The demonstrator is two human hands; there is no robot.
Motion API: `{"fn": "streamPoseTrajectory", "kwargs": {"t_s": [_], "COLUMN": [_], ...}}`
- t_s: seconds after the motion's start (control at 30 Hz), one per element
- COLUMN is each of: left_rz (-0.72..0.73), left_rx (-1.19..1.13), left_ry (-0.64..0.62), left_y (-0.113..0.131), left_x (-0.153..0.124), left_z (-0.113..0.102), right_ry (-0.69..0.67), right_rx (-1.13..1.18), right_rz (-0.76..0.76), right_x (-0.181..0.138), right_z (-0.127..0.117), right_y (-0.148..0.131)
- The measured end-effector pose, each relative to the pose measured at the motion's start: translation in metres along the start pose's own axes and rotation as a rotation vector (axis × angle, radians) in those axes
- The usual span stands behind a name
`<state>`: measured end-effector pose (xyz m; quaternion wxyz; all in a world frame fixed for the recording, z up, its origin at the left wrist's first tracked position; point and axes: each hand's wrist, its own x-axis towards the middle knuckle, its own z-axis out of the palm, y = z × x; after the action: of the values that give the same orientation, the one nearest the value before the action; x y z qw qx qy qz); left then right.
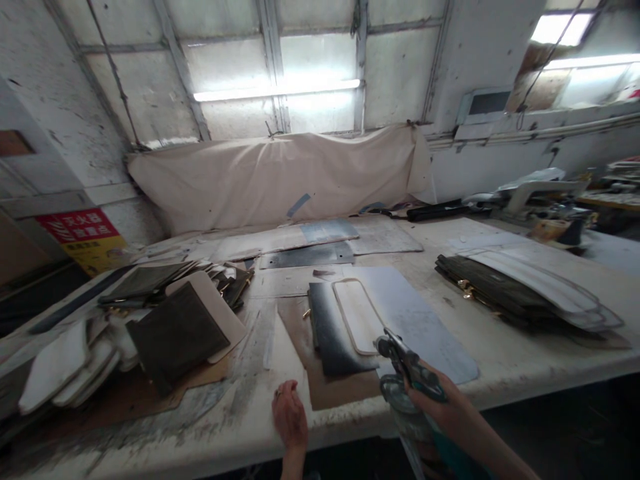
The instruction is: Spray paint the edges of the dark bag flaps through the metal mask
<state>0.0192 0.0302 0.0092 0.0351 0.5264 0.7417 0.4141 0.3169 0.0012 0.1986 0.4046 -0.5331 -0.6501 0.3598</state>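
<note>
Along the near edge of the bench (pixel 425 273), the left hand (pixel 290 410) rests with its fingers loosely curled, no object visible in them. To its right, the fingers of the right hand (pixel 445 400) are wrapped around a spray gun (pixel 400 357); whether the trigger is pressed, I cannot tell. The gun's nozzle points left and far, over the near right corner of a white panel (pixel 357 317) with a tan rim; any contact is unclear. That panel lies between a dark panel (pixel 327 340) and a pale grey sheet (pixel 425 327). A tilted wrist could throw spray onto the dark panel's brass clasp (pixel 307 313), and a low nozzle could scuff the rim or leave a heavy patch. Wide spray might also drift to the dark pieces on the left (pixel 180 333) or the clasped stack (pixel 495 287) on the right. Farthest off, a draped cloth (pixel 300 180) hangs below windows and a tube light (pixel 277 90).
</note>
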Motion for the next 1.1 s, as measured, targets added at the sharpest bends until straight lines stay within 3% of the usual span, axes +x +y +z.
{"fn": "streamPoseTrajectory", "kwargs": {"t_s": [0.73,1.1], "left_rz": [0.018,-0.004], "left_rx": [0.025,0.019], "left_ry": [0.001,-0.004], "left_y": [0.002,0.002], "left_x": [0.002,0.000], "left_z": [0.001,0.001], "right_ry": [0.120,0.042], "right_rx": [0.040,0.012], "right_rz": [0.085,0.040], "right_x": [-0.005,-0.011], "right_z": [-0.039,-0.022], "right_y": [0.022,0.009]}}
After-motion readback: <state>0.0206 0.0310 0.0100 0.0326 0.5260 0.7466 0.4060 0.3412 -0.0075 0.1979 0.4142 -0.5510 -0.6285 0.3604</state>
